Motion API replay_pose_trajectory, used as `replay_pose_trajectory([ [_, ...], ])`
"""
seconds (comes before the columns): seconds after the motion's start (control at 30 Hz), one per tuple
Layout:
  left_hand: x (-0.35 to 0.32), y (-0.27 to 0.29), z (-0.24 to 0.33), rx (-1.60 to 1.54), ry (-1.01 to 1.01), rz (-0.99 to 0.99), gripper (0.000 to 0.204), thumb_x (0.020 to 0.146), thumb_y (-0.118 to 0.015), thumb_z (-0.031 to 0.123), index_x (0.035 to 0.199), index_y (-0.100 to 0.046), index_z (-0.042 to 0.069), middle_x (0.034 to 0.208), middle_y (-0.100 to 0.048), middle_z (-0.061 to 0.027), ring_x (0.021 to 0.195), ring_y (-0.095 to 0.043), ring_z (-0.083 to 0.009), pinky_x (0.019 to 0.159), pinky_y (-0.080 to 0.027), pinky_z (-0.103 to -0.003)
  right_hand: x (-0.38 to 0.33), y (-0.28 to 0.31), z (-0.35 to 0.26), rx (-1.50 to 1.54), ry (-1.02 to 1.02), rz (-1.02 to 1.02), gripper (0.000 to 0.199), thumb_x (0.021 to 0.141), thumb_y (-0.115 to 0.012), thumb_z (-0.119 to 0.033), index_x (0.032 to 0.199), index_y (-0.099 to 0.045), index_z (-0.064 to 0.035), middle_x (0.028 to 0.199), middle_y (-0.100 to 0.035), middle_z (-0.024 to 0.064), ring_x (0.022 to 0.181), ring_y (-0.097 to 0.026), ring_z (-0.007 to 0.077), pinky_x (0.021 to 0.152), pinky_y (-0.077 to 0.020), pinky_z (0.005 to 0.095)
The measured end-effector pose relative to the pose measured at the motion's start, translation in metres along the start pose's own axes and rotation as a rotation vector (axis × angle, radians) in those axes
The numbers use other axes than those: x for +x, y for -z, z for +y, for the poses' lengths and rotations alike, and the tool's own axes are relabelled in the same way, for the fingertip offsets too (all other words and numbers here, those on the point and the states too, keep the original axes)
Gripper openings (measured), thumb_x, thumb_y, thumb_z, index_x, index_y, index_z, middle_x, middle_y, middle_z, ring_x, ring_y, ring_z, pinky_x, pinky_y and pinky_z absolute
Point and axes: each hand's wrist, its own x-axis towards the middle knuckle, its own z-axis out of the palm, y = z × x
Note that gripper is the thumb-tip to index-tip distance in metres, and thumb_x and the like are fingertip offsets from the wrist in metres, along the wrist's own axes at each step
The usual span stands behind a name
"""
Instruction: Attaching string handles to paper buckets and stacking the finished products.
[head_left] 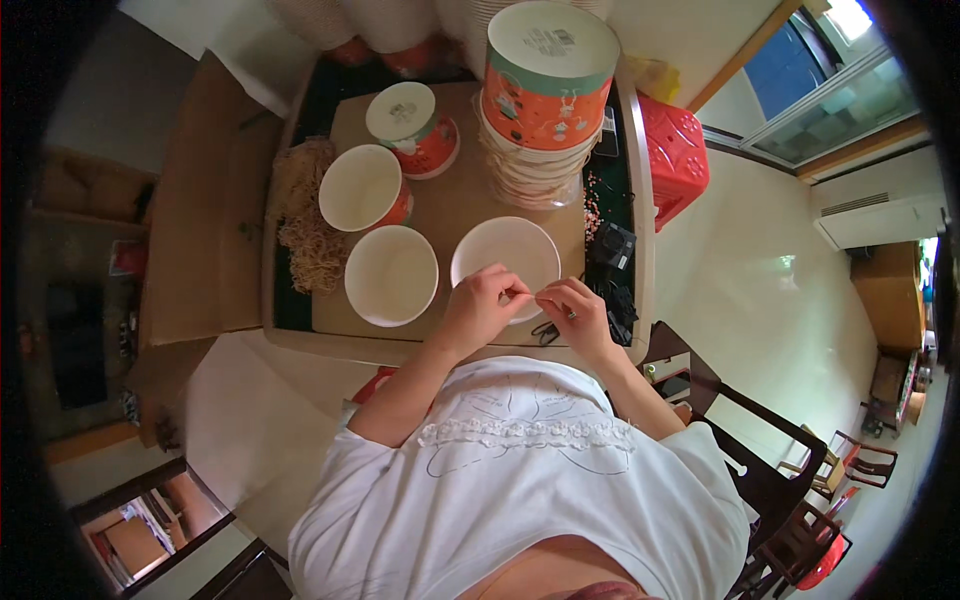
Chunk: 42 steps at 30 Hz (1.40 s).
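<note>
My left hand (482, 308) and my right hand (582, 312) meet over the near rim of a white paper tub (505, 245), fingertips pinched close together. Whatever they pinch is too small or thin to make out. To the left, a second white tub (392, 275) stands with its mouth up. Behind it is another open tub (360, 188) with an orange outside. Farther back, an orange and green tub (420, 135) sits upside down. A pair of small dark scissors (546, 333) lies by my right hand.
A tall stack of orange tubs (548, 100) stands at the back. Tangled tan strings (312, 225) lie along the table's left side. At the right edge are small pink bits (592, 205) and a black device (612, 245). A red stool (675, 160) stands beyond the table.
</note>
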Motion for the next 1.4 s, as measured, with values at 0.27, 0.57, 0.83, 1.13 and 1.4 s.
replay_pose_trajectory([
  [0.27,-0.003,-0.004,-0.001,0.042,-0.109,-0.034,0.007,0.076,-0.067,0.008,0.080,-0.064,0.003,0.079,-0.060,-0.0079,0.070,-0.059,-0.0209,0.061,-0.047,-0.031,-0.004,-0.001,0.002,0.033,0.027,-0.010,0.009,0.077,-0.067,-0.003,0.084,-0.063,-0.0037,0.082,-0.059,0.0085,0.064,-0.059,0.0207,0.051,-0.0470,0.0286],
  [0.57,-0.011,0.021,0.029,-0.052,-0.201,0.085,0.007,0.073,-0.068,0.003,0.077,-0.063,0.003,0.076,-0.055,-0.0054,0.069,-0.055,-0.0199,0.061,-0.045,-0.031,-0.019,-0.001,0.035,-0.212,0.108,-0.116,0.013,0.068,-0.067,-0.003,0.079,-0.062,-0.0069,0.084,-0.057,0.0072,0.076,-0.059,0.0254,0.060,-0.0479,0.0336],
  [0.83,-0.009,0.031,0.006,0.256,-0.233,0.394,0.006,0.075,-0.067,0.005,0.079,-0.064,0.007,0.069,-0.053,-0.0075,0.067,-0.056,-0.0244,0.061,-0.045,-0.036,-0.006,0.007,0.009,-0.413,0.366,-0.283,0.011,0.069,-0.064,-0.012,0.078,-0.058,-0.0116,0.098,-0.059,0.0016,0.097,-0.053,0.0210,0.081,-0.0375,0.0393],
  [1.13,0.010,-0.004,-0.027,-0.809,0.161,0.125,0.006,0.092,-0.050,0.006,0.096,-0.046,0.003,0.073,-0.060,-0.0062,0.064,-0.056,-0.0096,0.055,-0.045,-0.022,-0.027,-0.055,0.007,-0.115,0.116,-0.228,0.009,0.079,-0.060,-0.006,0.088,-0.059,-0.0059,0.086,-0.061,0.0084,0.084,-0.059,0.0222,0.076,-0.0429,0.0338],
  [1.4,-0.018,-0.054,-0.033,-0.403,0.004,0.050,0.010,0.088,-0.055,0.003,0.088,-0.045,0.005,0.071,-0.050,-0.0015,0.064,-0.054,-0.0083,0.057,-0.047,-0.024,-0.002,-0.041,0.027,1.145,-0.786,-0.039,0.023,0.095,-0.050,-0.024,0.098,-0.059,-0.0030,0.089,-0.061,0.0031,0.080,-0.057,0.0096,0.074,-0.0464,0.0242],
])
